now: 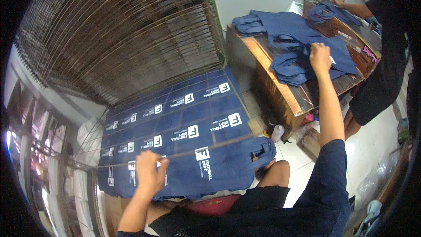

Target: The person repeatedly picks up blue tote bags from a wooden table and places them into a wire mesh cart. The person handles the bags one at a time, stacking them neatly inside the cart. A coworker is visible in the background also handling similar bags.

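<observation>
The right hand (320, 57) is stretched far forward and to the right, laid on a heap of navy fabric bags (298, 44) piled on a wooden surface (280, 87); its grip is closed on a fold of that cloth, and something small and white shows at the fingertips, too small to be told. The left hand (149, 172) is kept low and near the body, its grip pinched shut on a thin metal rod (210, 148) that runs left to right across a flat sheet of printed navy bags (184, 127). The heap thus lies well apart from the left hand, up and to the right, and only the right hand is near it. Stacked wire racks (123, 30) are seen tilted above the printed sheet. Another person's arm (351, 6) is seen at the surface's far end, and a small pale bottle (277, 132) stands on the floor below its edge.
</observation>
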`<state>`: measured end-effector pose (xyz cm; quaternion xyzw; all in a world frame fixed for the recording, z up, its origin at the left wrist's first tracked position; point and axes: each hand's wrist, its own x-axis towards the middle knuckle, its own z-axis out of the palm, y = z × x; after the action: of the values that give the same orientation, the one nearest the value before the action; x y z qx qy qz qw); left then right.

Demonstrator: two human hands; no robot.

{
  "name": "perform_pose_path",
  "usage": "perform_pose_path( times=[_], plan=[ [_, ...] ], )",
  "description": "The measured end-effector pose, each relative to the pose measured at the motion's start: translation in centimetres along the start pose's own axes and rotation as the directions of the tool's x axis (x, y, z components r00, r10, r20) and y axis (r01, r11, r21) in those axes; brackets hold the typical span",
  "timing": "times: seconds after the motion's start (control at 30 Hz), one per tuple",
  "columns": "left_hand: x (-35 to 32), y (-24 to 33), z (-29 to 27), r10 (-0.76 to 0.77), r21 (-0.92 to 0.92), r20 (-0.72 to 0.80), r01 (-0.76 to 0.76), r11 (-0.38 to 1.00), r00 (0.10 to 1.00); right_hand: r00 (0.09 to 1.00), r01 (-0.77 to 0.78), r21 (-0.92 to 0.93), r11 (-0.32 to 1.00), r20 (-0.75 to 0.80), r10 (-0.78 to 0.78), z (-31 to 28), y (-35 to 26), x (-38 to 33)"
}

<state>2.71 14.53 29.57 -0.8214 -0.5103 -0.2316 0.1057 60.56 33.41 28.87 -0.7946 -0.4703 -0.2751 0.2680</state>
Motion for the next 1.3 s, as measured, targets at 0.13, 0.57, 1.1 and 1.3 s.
perform_pose_path(
  times=[0.13,0.57,1.1,1.3],
  plan=[
    [-7.2,0.5,6.2,-0.035,-0.188,0.122,0.057,0.981,0.992,0.918,0.124,0.073,0.99,-0.388,-0.086,-2.9,0.7,2.4],
    [-10.8,4.0,9.7,-0.103,-0.398,0.055,0.116,0.91,0.993,0.765,0.474,0.282,0.834,-0.602,-0.231,-29.0,-11.6,-0.7],
    [-5.1,-1.2,-13.7,-0.508,-0.736,0.309,-0.137,-0.663,0.804,0.556,0.731,0.682,-0.026,-0.616,-0.558,-34.4,-42.1,-26.1],
    [-12.3,-8.0,-14.7,-0.771,-0.869,0.276,-0.194,-0.455,0.574,0.41,0.707,0.658,-0.26,-0.68,-0.607,-34.6,-46.2,-35.1]
  ],
)
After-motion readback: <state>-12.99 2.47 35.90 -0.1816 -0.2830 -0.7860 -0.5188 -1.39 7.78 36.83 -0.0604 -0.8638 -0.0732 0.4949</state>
